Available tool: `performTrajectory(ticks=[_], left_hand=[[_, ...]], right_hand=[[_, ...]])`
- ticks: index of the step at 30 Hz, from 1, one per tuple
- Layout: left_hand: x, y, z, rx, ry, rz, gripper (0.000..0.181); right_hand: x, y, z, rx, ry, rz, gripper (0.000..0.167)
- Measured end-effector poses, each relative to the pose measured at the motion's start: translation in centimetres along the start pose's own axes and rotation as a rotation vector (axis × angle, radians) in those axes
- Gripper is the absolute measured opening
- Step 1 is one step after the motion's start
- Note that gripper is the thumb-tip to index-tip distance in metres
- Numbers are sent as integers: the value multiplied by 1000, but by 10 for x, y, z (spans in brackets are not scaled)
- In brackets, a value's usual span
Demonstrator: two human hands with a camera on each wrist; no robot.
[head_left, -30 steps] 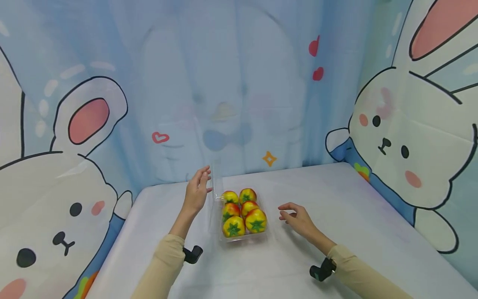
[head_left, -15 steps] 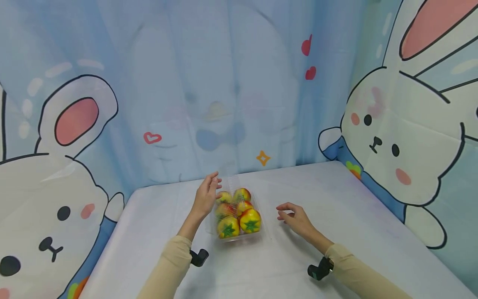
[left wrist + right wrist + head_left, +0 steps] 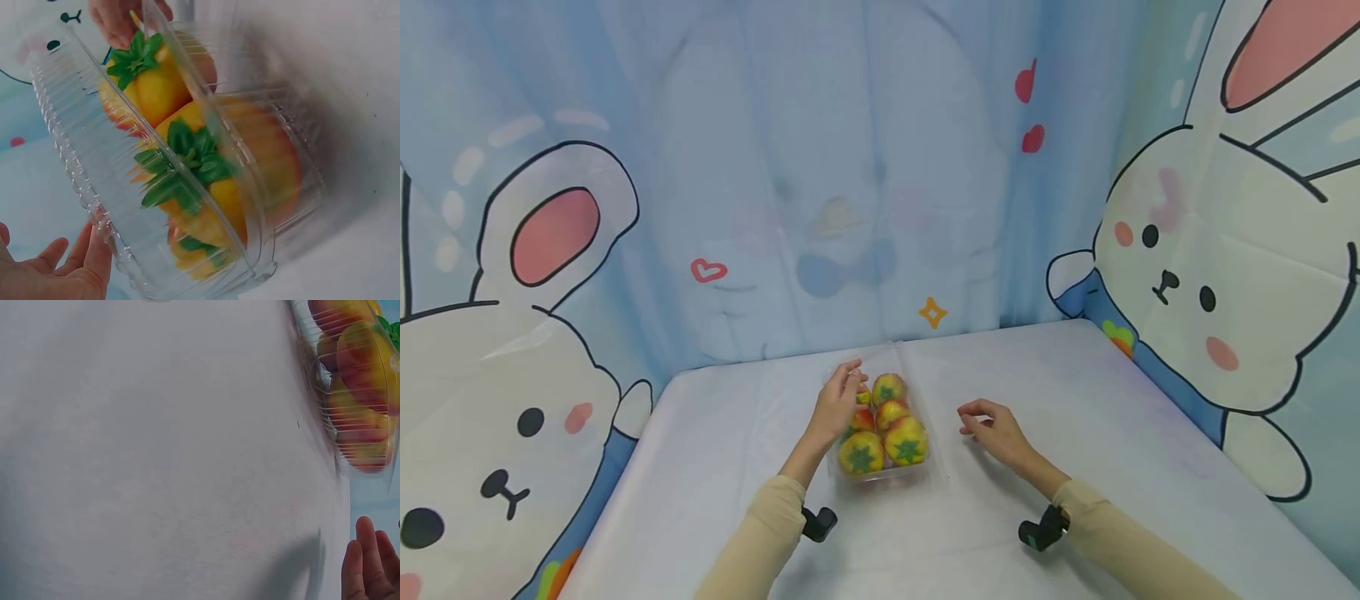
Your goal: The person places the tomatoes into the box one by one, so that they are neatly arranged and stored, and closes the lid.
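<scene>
A clear plastic clamshell box [image 3: 880, 477] stands on the white table, filled with several yellow-red persimmons [image 3: 907, 440] with green leafy tops. In the left wrist view its ribbed clear lid [image 3: 75, 140] slants over the fruit, apart from the base at the near edge. Against the outside of this lid, my left hand [image 3: 837, 404] rests with fingers extended, over the box's left side. My right hand [image 3: 997, 431] hovers to the right of the box, fingers loosely bent and holding nothing. Part of the back left fruit is hidden behind my left hand.
A white cloth covers the table [image 3: 1075, 467]. Behind it hangs a light blue curtain [image 3: 865, 167] with printed rabbits on both sides. A black wrist camera [image 3: 1042, 528] sits on my right wrist, another [image 3: 818, 524] on my left.
My left hand has moved right and slightly down, swinging the lid from upright at the left to over the persimmons. My right hand has stayed nearly still.
</scene>
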State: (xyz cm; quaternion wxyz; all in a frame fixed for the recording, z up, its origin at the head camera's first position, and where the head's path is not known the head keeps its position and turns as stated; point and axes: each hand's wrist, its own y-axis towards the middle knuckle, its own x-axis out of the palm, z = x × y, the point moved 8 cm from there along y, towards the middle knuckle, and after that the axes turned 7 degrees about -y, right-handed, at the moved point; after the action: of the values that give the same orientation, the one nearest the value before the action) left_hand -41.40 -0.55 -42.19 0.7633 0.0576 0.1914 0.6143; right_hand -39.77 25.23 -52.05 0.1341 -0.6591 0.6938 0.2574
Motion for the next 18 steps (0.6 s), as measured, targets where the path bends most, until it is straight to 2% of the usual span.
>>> performTrajectory(ticks=[9, 18], left_hand=[[9, -1, -8, -32, -6, -36, 45], [15, 0, -16, -28, 21, -55, 45]], right_hand=[[0, 33, -9, -28, 44, -23, 28], [5, 76, -22, 36, 44, -63, 35]])
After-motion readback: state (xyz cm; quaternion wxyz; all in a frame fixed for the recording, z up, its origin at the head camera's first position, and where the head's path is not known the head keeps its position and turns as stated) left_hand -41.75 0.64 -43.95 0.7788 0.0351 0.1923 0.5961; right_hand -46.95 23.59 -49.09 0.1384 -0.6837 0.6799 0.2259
